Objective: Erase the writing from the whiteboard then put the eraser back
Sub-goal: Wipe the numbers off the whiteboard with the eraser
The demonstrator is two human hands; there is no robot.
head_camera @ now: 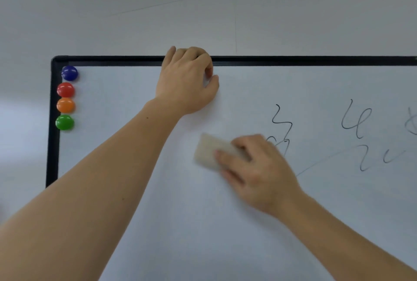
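Observation:
A black-framed whiteboard (135,91) fills most of the view. My right hand (257,168) grips a pale, blurred eraser (208,153) and presses it flat on the board left of the writing. Dark scribbled writing (282,126) starts just right of that hand, and more strokes (357,120) run on toward the right edge of the view. My left hand (187,80) has its fingers curled over the board's top frame (293,60), with the thumb resting on the white surface.
Four round magnets sit in a column inside the board's left frame: blue (69,73), red (65,89), orange (65,105) and green (64,122). A plain grey wall (225,5) lies above and left of the board.

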